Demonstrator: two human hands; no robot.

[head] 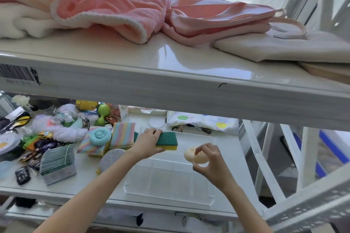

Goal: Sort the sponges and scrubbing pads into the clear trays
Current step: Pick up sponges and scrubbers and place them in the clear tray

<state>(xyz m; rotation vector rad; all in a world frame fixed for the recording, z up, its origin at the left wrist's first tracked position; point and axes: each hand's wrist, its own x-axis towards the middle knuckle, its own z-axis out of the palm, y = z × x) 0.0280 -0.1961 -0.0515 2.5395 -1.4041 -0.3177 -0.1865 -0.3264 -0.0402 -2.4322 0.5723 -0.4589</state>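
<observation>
Your left hand (146, 143) clamps the green-and-yellow sponge (167, 141) by its long edges, holding it level over the far clear tray (195, 138); your right hand (209, 163) pinches the round cream sponge (191, 154) in its fingertips above the near clear tray (168, 181), ready for dropping.

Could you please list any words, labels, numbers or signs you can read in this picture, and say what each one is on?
No text here can be read with confidence.
Barcode sticker on the upper shelf edge: bars show; the handwritten characters beneath are too faint.
Yellow ball: dark printing, too blurred.
Round lid at far left: small marks, illegible.
</observation>
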